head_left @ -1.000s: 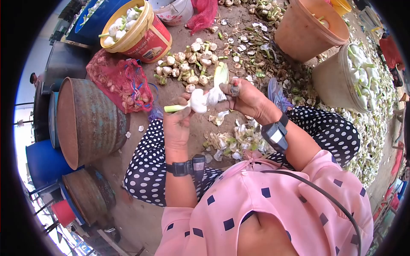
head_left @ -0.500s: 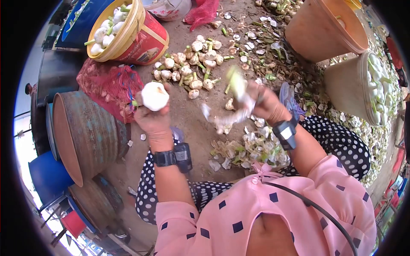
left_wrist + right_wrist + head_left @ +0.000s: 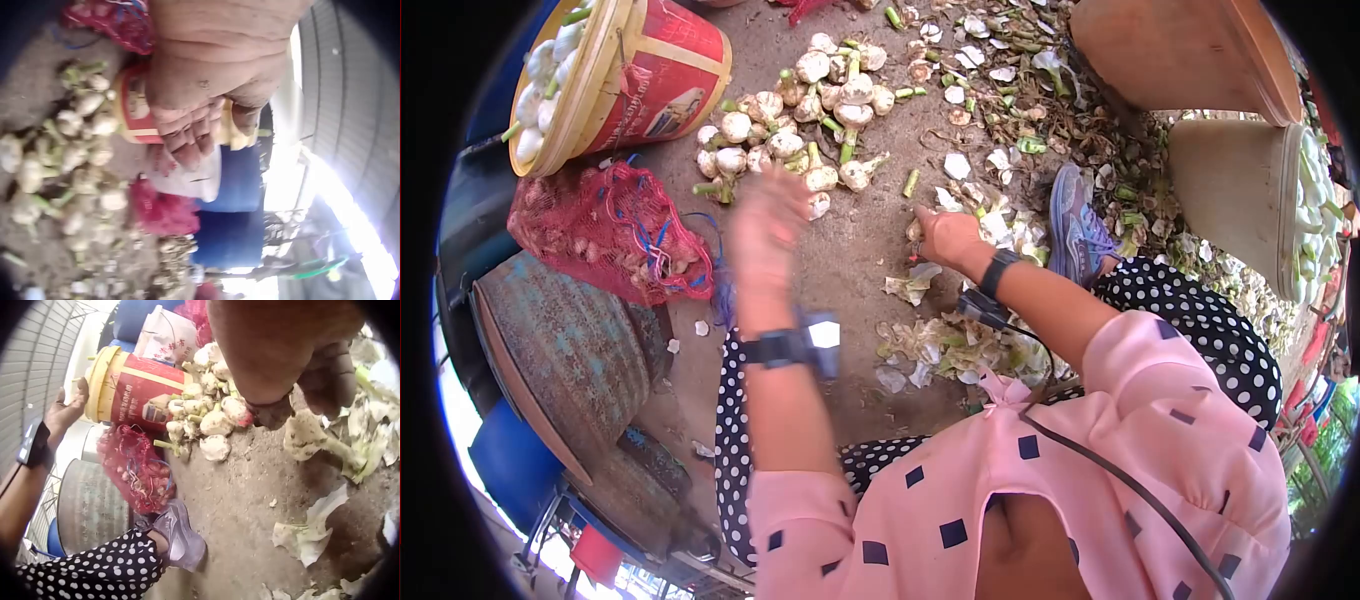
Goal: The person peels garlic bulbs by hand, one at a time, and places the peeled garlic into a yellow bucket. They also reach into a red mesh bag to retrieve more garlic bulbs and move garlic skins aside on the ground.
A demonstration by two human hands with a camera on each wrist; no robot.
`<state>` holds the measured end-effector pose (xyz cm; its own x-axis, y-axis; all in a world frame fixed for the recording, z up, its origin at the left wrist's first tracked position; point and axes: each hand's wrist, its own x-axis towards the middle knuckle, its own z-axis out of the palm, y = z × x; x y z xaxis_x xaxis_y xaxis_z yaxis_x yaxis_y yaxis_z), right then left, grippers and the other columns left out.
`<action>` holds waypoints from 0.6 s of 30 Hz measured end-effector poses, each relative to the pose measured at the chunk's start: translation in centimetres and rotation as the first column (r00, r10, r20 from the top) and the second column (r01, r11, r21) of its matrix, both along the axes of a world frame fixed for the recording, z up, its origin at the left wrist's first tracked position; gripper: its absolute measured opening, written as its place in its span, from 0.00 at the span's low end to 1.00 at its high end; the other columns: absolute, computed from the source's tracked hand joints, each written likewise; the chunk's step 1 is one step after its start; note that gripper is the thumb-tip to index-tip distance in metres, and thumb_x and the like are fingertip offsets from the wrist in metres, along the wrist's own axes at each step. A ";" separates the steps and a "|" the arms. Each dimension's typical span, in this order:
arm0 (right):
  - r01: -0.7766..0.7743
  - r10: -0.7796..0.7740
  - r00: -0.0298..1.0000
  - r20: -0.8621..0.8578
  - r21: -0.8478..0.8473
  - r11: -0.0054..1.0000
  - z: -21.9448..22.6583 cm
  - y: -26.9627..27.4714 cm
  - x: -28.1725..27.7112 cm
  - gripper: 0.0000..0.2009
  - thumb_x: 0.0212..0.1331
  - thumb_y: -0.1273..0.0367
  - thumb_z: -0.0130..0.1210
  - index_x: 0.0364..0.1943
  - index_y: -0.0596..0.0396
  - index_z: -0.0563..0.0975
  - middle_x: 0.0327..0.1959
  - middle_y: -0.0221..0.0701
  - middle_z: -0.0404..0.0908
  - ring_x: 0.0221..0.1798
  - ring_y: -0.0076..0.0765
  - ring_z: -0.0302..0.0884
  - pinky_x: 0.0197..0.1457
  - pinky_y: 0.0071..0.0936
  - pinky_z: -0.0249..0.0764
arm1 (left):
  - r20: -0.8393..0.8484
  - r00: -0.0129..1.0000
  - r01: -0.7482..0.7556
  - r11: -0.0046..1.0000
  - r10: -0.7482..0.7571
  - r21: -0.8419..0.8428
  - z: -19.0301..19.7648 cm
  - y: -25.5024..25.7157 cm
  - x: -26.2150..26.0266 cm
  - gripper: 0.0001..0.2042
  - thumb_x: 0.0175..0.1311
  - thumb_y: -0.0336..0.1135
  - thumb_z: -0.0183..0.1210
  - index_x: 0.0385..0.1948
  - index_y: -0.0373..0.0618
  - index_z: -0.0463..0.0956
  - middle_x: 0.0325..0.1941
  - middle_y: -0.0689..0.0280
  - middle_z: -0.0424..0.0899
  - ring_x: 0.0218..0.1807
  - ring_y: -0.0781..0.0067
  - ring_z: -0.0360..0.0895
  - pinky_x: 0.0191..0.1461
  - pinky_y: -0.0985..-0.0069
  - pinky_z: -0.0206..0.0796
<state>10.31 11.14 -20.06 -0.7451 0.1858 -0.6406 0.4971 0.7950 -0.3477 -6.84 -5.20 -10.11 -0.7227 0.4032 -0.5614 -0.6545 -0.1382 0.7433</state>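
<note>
My left hand (image 3: 768,225) is blurred by motion in the head view, over the edge of the garlic pile. In the left wrist view its fingers (image 3: 187,134) are loosely extended with nothing in them. The right wrist view shows that same hand near the rim of a yellow and red bucket (image 3: 140,387). Low over the ground, my right hand (image 3: 952,240) reaches to a single dirty garlic bulb (image 3: 304,434). Its thumb and fingers are spread apart right at the bulb, whose stalk points away. A pile of unpeeled garlic (image 3: 830,110) lies ahead.
Peeled garlic (image 3: 540,95) fills the bucket at left. A red net bag (image 3: 610,230) and a rusty drum (image 3: 565,350) stand below it. At right are an orange bucket (image 3: 1180,60) and a pale bucket of garlic (image 3: 1230,190). Peelings (image 3: 960,345) litter the ground near a shoe (image 3: 1075,225).
The peeled bulb has left my left hand, and the stripped stalk and skins have left my right hand. My right hand has moved inward and down to a bulb on the ground. The view has shifted.
</note>
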 end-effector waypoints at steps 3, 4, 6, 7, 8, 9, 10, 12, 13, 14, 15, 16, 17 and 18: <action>0.187 -0.203 0.976 -0.075 -0.181 0.966 -1.5 -1.1 0.2 0.21 0.45 0.61 0.56 0.46 0.47 0.72 0.39 0.39 0.79 0.43 0.47 0.77 0.44 0.37 0.73 | 0.367 0.920 0.286 0.875 -0.137 -0.390 -5.3 1.7 9.5 0.16 0.62 0.47 0.50 0.42 0.44 0.71 0.37 0.62 0.78 0.33 0.71 0.76 0.37 0.77 0.70; 0.201 -0.257 0.961 -0.100 -0.382 0.902 0.0 -1.1 0.0 0.21 0.45 0.62 0.57 0.48 0.45 0.72 0.44 0.40 0.77 0.46 0.47 0.76 0.45 0.36 0.73 | 0.449 0.888 0.298 0.871 -0.103 -0.390 -5.7 1.9 11.7 0.18 0.63 0.50 0.48 0.43 0.44 0.70 0.37 0.62 0.78 0.34 0.72 0.76 0.38 0.76 0.70; 0.001 -0.178 0.934 -0.309 -0.497 0.868 2.7 -1.0 0.4 0.20 0.45 0.66 0.55 0.47 0.45 0.72 0.48 0.39 0.75 0.46 0.46 0.75 0.47 0.37 0.73 | 0.435 0.900 0.148 0.960 -0.032 -0.236 -4.9 1.8 13.0 0.20 0.64 0.52 0.46 0.44 0.44 0.70 0.39 0.63 0.78 0.36 0.72 0.76 0.38 0.76 0.70; -0.209 -0.132 0.854 -0.503 -0.564 0.799 4.1 -0.9 0.7 0.19 0.46 0.69 0.54 0.47 0.45 0.72 0.51 0.37 0.73 0.47 0.46 0.75 0.49 0.38 0.72 | 0.439 0.898 0.000 0.997 0.034 -0.076 -4.5 1.8 13.4 0.21 0.65 0.53 0.45 0.45 0.44 0.69 0.41 0.64 0.77 0.37 0.72 0.76 0.38 0.76 0.71; -0.216 -0.131 0.846 -0.517 -0.557 0.802 5.5 -0.5 0.8 0.19 0.46 0.69 0.54 0.47 0.45 0.72 0.51 0.37 0.73 0.47 0.46 0.75 0.49 0.38 0.72 | 0.352 0.930 -0.133 0.989 0.102 0.065 -4.3 1.5 13.0 0.17 0.67 0.46 0.44 0.49 0.43 0.64 0.43 0.62 0.76 0.38 0.70 0.75 0.35 0.74 0.70; -0.165 -0.300 0.852 -0.428 -0.765 0.623 7.1 0.0 0.8 0.18 0.46 0.73 0.55 0.46 0.49 0.73 0.53 0.35 0.70 0.48 0.43 0.74 0.51 0.36 0.72 | 0.333 0.938 -0.128 0.989 0.096 0.074 -3.7 1.1 12.8 0.17 0.67 0.46 0.44 0.49 0.43 0.64 0.43 0.62 0.76 0.38 0.70 0.75 0.35 0.74 0.70; -0.121 -0.435 0.850 -0.297 -0.914 0.388 8.7 0.4 0.9 0.17 0.46 0.76 0.56 0.44 0.53 0.73 0.54 0.33 0.68 0.49 0.39 0.74 0.53 0.33 0.71 | 0.201 0.977 -0.106 0.984 0.076 0.144 -1.2 1.2 12.5 0.15 0.66 0.44 0.46 0.48 0.45 0.66 0.43 0.65 0.76 0.39 0.70 0.75 0.36 0.76 0.71; 0.026 -0.679 0.734 -0.026 -0.997 0.067 12.0 0.8 1.4 0.16 0.47 0.75 0.57 0.44 0.55 0.72 0.51 0.32 0.69 0.49 0.36 0.74 0.53 0.31 0.71 | -0.044 0.999 0.012 0.961 0.000 0.276 3.3 1.7 12.6 0.16 0.61 0.35 0.54 0.50 0.48 0.64 0.45 0.67 0.75 0.42 0.71 0.75 0.39 0.76 0.72; 0.110 -0.771 0.559 0.305 -0.949 -0.296 13.4 1.0 1.8 0.15 0.49 0.74 0.58 0.43 0.56 0.72 0.47 0.32 0.71 0.48 0.34 0.74 0.52 0.29 0.71 | -0.064 0.998 0.026 0.959 -0.008 0.281 5.0 2.1 13.2 0.16 0.61 0.35 0.54 0.50 0.48 0.64 0.45 0.67 0.75 0.42 0.71 0.75 0.39 0.76 0.72; 0.152 -0.779 0.530 0.335 -0.941 -0.301 14.6 0.8 2.2 0.15 0.48 0.75 0.57 0.42 0.60 0.71 0.43 0.32 0.73 0.40 0.29 0.76 0.46 0.25 0.74 | -0.258 0.966 0.060 0.986 -0.019 0.155 6.4 2.5 14.1 0.20 0.59 0.33 0.56 0.52 0.47 0.62 0.47 0.66 0.73 0.45 0.71 0.75 0.42 0.76 0.72; 0.133 -0.787 0.526 0.322 -0.945 -0.298 15.6 0.6 2.7 0.15 0.48 0.75 0.57 0.42 0.60 0.71 0.43 0.32 0.73 0.40 0.29 0.76 0.46 0.25 0.74 | -0.439 0.897 0.067 0.997 -0.049 0.025 7.5 2.8 14.9 0.23 0.57 0.31 0.58 0.55 0.46 0.60 0.49 0.65 0.72 0.47 0.72 0.74 0.44 0.76 0.72; 0.156 -0.771 0.574 0.276 -0.961 -0.228 16.6 0.3 3.4 0.15 0.50 0.72 0.58 0.43 0.58 0.71 0.41 0.31 0.74 0.39 0.28 0.76 0.44 0.24 0.73 | -0.558 0.822 0.153 0.988 -0.117 0.020 7.9 2.5 15.5 0.27 0.54 0.30 0.61 0.56 0.43 0.59 0.51 0.64 0.70 0.50 0.72 0.71 0.50 0.76 0.69; 0.177 -0.748 0.622 0.231 -0.972 -0.154 17.5 0.1 4.0 0.15 0.53 0.69 0.59 0.43 0.57 0.70 0.39 0.30 0.76 0.38 0.26 0.76 0.41 0.23 0.72 | -0.569 0.813 0.160 0.987 -0.119 0.022 8.1 2.4 16.2 0.27 0.54 0.30 0.61 0.56 0.43 0.59 0.51 0.64 0.70 0.50 0.72 0.71 0.50 0.76 0.69; 0.159 -0.760 0.604 0.238 -0.971 -0.178 18.5 0.0 4.7 0.19 0.53 0.63 0.60 0.45 0.57 0.71 0.35 0.27 0.77 0.38 0.23 0.75 0.37 0.22 0.71 | -0.677 0.721 0.144 0.988 -0.148 -0.063 8.2 2.4 16.9 0.28 0.54 0.33 0.62 0.55 0.42 0.59 0.51 0.64 0.69 0.50 0.72 0.71 0.52 0.76 0.68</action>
